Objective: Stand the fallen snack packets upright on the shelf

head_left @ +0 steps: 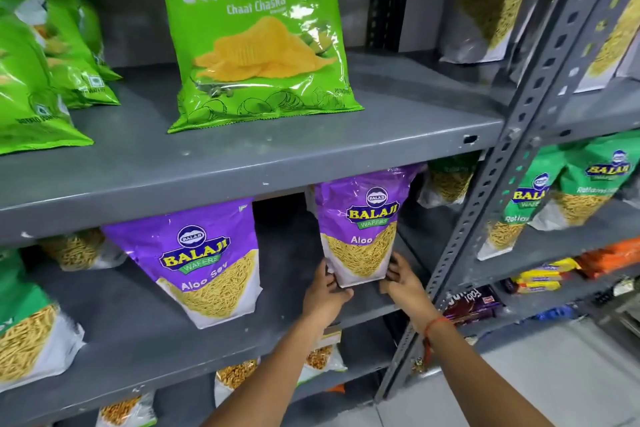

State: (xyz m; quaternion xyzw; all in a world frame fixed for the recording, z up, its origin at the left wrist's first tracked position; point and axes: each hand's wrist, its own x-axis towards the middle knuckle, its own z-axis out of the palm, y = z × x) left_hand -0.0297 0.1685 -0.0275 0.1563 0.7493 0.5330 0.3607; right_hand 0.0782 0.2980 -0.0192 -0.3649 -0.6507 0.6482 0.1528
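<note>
The shelving is grey painted metal, flat boards on slotted angle posts (540, 121), the paint scuffed along the front lip. On the middle shelf (194, 333) a person holds a purple Aloo Sev packet (358, 229) between two bare hands. The packet is glossy, crinkled film, a flat-bottomed pouch with a white base and a clear window full of thin yellow strands. Its long axis runs up and down, top seam just under the shelf above, label facing outward, base at the shelf board.

The left hand (325, 288) is pressed against the packet's lower left edge, fingers closed around that corner. The right hand (401, 279) clamps the lower right corner the same way, and a red thread circles its wrist (434, 324).

To the left on the same shelf stands a second purple packet (207, 260), upright, leaning a little, well apart from the first. On the top shelf (242, 156) a shiny green Crunchem bag (256, 38), puffed like a pillow, stands upright. More green bags (45, 73) crowd the left end.
</note>
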